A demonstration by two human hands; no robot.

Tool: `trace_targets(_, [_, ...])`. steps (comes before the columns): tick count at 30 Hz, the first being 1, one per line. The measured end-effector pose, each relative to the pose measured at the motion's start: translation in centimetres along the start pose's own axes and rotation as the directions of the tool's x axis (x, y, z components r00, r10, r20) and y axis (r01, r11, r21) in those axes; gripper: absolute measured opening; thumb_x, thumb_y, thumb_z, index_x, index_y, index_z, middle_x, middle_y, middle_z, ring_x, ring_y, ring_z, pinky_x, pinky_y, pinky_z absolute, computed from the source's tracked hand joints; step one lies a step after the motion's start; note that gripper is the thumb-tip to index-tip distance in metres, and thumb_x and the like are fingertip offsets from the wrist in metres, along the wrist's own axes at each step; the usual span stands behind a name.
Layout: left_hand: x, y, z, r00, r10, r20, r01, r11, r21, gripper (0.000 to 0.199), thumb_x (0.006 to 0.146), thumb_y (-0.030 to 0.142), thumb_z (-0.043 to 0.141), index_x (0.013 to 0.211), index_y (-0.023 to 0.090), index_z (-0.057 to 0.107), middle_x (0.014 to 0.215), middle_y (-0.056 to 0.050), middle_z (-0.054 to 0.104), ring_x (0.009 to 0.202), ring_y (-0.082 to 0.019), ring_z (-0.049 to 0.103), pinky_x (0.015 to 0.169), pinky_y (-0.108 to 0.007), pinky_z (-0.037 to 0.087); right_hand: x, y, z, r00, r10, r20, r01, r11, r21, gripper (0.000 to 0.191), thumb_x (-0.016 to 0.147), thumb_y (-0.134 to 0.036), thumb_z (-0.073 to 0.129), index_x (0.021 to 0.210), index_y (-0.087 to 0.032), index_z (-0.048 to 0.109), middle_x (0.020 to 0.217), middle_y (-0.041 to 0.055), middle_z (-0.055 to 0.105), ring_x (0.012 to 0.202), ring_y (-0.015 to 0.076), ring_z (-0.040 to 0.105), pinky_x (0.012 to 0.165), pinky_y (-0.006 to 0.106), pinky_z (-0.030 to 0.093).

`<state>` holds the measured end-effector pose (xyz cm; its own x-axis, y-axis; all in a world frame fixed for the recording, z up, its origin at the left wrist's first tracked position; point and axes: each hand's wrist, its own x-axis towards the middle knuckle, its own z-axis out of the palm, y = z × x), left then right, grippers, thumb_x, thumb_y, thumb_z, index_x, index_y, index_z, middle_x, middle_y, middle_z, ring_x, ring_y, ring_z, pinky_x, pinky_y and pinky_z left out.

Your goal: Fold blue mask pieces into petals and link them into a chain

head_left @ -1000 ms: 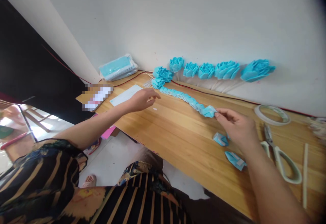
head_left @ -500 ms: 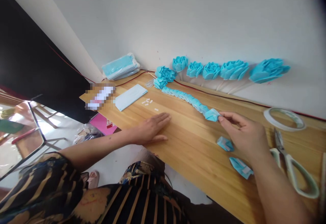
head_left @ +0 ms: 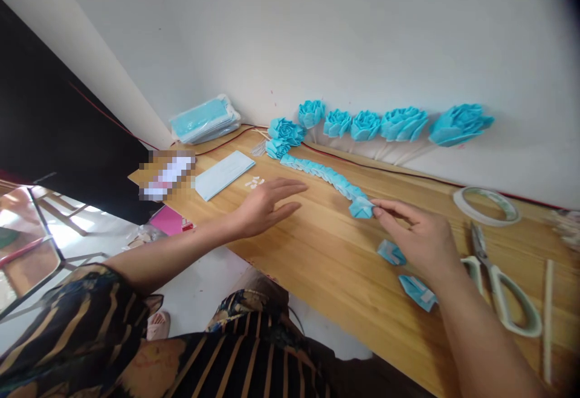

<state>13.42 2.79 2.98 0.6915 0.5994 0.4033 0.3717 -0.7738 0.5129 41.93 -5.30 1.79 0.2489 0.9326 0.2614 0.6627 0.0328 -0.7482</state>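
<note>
My right hand (head_left: 419,238) pinches the edge of a folded blue piece (head_left: 361,208) at the near end of a curved row of overlapping blue pieces (head_left: 324,173). Two more folded blue pieces, one (head_left: 392,252) just under my right hand and another (head_left: 417,292) beside my wrist, lie on the wooden table (head_left: 299,265). My left hand (head_left: 267,205) holds nothing, its fingers apart over the table, near some small white bits (head_left: 254,182).
Several blue fabric flowers (head_left: 365,125) lean on the wall. Scissors (head_left: 492,277), a tape roll (head_left: 487,206) and a pale stick (head_left: 548,319) lie right. A folded light-blue sheet (head_left: 225,174) and a bagged blue stack (head_left: 206,120) are left.
My left hand has risen a little and shifted towards the white bits, its fingers more spread. My right hand still grips the end piece. The view has turned slightly right.
</note>
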Motion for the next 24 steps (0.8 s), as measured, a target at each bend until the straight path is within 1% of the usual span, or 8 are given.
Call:
trace_targets(3, [3.7,1.6,2.1,0.999,0.008,0.032,-0.001,0.975,-0.222,0.038,0.095,0.034,0.054,0.127,0.015,0.062,0.130,-0.012,0.065,0.120,-0.020,0.060,0.101,-0.035,0.049,0.1,0.1,0.0,0.999,0.021,0.034,-0.021,1.000,0.013,0.025,0.080,-0.042,0.063,0.099,-0.030,0.073,0.096,0.0006,0.077,0.095,0.0250,0.071,0.089,0.040,0.050])
trace_targets(6, [6.8,1.7,4.2,0.983,-0.061,0.176,0.126,0.914,-0.387,0.038,0.092,0.036,0.056,0.123,0.015,0.065,0.118,-0.010,0.071,0.101,-0.018,0.066,0.087,-0.030,0.051,0.2,0.2,-0.1,0.999,0.013,0.034,-0.013,1.000,-0.006,0.025,0.080,-0.041,0.064,0.103,-0.030,0.068,0.089,0.0002,0.076,0.093,0.0249,0.071,0.089,0.042,0.049])
trace_targets(9, [8.5,1.4,5.5,0.945,-0.094,0.315,0.245,0.839,-0.486,0.033,0.091,0.037,0.055,0.108,0.013,0.071,0.097,-0.006,0.074,0.088,-0.015,0.066,0.078,-0.026,0.050,0.3,0.3,-0.2,0.999,-0.001,0.032,0.001,1.000,-0.011,0.026,0.081,-0.040,0.064,0.104,-0.028,0.065,0.087,0.0006,0.076,0.090,0.0246,0.071,0.088,0.041,0.050])
trace_targets(12, [9.2,1.4,5.9,0.917,-0.115,0.382,0.316,0.794,-0.520,0.025,0.087,0.033,0.060,0.093,0.012,0.073,0.079,-0.002,0.070,0.072,-0.011,0.062,0.067,-0.022,0.045,0.3,0.3,-0.2,0.999,0.005,0.040,-0.005,1.000,-0.007,0.027,0.081,-0.039,0.064,0.106,-0.027,0.065,0.086,0.0011,0.076,0.089,0.0250,0.070,0.088,0.043,0.049])
trace_targets(15, [9.4,1.7,6.0,0.905,-0.157,0.396,0.367,0.760,-0.537,0.017,0.082,0.025,0.063,0.086,0.011,0.072,0.070,-0.001,0.067,0.063,-0.008,0.057,0.060,-0.020,0.042,0.4,0.6,-0.3,0.999,0.019,0.049,-0.021,0.999,0.048,0.029,0.082,-0.039,0.063,0.108,-0.027,0.066,0.086,0.0016,0.075,0.088,0.0244,0.070,0.087,0.042,0.050])
trace_targets(18, [9.5,2.1,6.2,0.897,-0.252,0.364,0.430,0.691,-0.580,0.013,0.082,0.021,0.061,0.083,0.011,0.069,0.068,-0.001,0.067,0.058,-0.006,0.054,0.058,-0.019,0.042,0.5,0.8,-0.6,0.998,0.049,0.040,-0.055,0.986,0.154,0.030,0.087,-0.043,0.058,0.109,-0.027,0.068,0.087,0.0022,0.075,0.084,0.0214,0.070,0.080,0.036,0.053])
trace_targets(21, [9.6,2.5,6.3,0.892,-0.325,0.314,0.452,0.637,-0.624,0.013,0.083,0.022,0.060,0.079,0.011,0.066,0.071,-0.002,0.068,0.056,-0.005,0.052,0.055,-0.018,0.041,0.6,0.8,-0.8,0.997,0.069,0.031,-0.074,0.975,0.211,0.029,0.089,-0.049,0.055,0.099,-0.027,0.072,0.089,0.0024,0.075,0.085,0.0204,0.070,0.082,0.035,0.054])
trace_targets(24, [9.8,2.7,6.5,0.897,-0.316,0.309,0.442,0.614,-0.654,0.017,0.084,0.025,0.060,0.078,0.011,0.065,0.073,-0.004,0.069,0.055,-0.005,0.052,0.052,-0.018,0.038,0.7,0.7,-0.8,0.993,0.113,0.033,-0.117,0.969,0.216,0.024,0.082,-0.048,0.064,0.087,-0.026,0.073,0.088,0.0020,0.075,0.083,0.0215,0.069,0.081,0.036,0.054])
